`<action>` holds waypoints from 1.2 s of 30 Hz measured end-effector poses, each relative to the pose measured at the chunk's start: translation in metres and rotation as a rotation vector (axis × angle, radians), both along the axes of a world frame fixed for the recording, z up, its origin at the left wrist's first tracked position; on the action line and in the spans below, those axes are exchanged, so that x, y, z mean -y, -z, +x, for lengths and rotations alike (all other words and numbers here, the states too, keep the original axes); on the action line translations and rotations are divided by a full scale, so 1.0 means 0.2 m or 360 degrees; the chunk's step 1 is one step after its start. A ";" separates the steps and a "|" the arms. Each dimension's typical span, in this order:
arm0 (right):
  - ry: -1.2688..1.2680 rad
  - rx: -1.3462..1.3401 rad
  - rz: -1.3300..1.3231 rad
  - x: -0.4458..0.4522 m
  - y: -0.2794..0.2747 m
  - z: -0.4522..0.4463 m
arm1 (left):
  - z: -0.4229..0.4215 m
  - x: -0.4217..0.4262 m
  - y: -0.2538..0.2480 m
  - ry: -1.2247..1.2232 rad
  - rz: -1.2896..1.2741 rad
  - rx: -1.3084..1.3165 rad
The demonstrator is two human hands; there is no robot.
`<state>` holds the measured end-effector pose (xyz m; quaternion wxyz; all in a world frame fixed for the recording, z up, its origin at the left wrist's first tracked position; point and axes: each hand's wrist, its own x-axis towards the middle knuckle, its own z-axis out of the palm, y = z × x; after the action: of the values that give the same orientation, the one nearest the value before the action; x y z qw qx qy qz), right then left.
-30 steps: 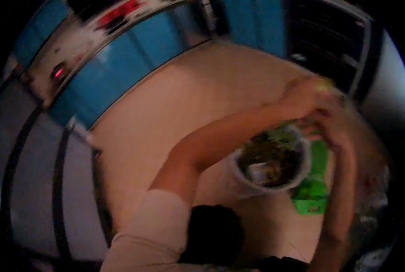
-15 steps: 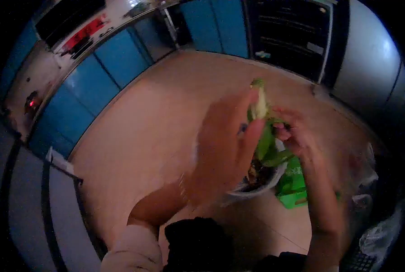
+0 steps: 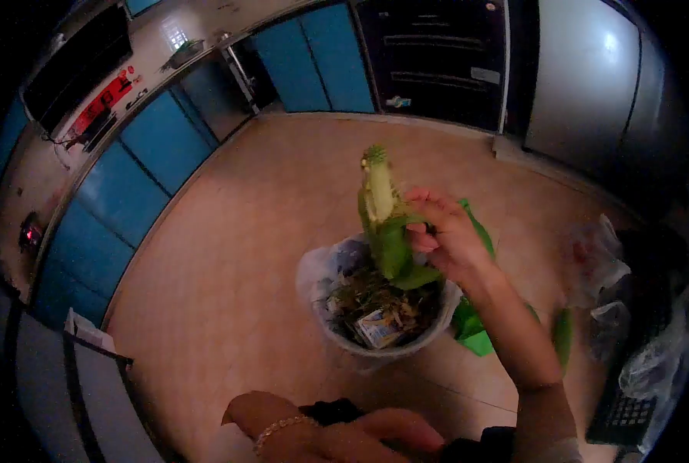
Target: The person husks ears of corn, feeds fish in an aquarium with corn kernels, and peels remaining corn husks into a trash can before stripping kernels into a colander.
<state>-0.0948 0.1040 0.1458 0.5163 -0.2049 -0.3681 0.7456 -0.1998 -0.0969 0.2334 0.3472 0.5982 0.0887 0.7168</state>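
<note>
"Head view: where is the corn ear (image 3: 378, 197)?"
"Nearly upright, just left of the right hand (image 3: 446, 235), which pinches its husk (image 3: 391, 251) above the bin (image 3: 312, 282)."
"Left hand (image 3: 352, 443)?"
"Its grip I cannot tell."

Right arm (image 3: 523, 347) bent at elbow; forearm slants toward 11 o'clock. Right hand (image 3: 452, 238) at 3 o'clock of view centre, fingers curled in a grip, tips toward 10. Left hand (image 3: 352, 445) low, at 6 o'clock, apart from right; finger pose unclear.
</note>
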 end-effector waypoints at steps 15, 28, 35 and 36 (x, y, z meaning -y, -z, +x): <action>-0.0131 -0.0099 -0.0126 0.04 -0.04 0.00 | -0.26 -0.63 0.21 -0.0982 -0.0397 -0.0517; -0.0041 0.0404 -0.0049 0.02 0.00 0.01 | -0.22 -1.01 0.39 -0.0862 -0.0487 -0.1214; -0.0789 0.0784 0.0203 -0.07 -0.02 0.15 | -0.23 -0.99 0.39 -0.0660 -0.0220 -0.1387; -0.0866 0.0785 0.0157 -0.08 -0.01 0.16 | -0.23 -0.99 0.39 -0.0583 -0.0229 -0.1445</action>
<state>-0.0635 0.1197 0.1472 0.2042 -0.2480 -0.5579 0.7652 -0.2459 0.1011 0.1559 0.1822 0.7993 0.3838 0.4250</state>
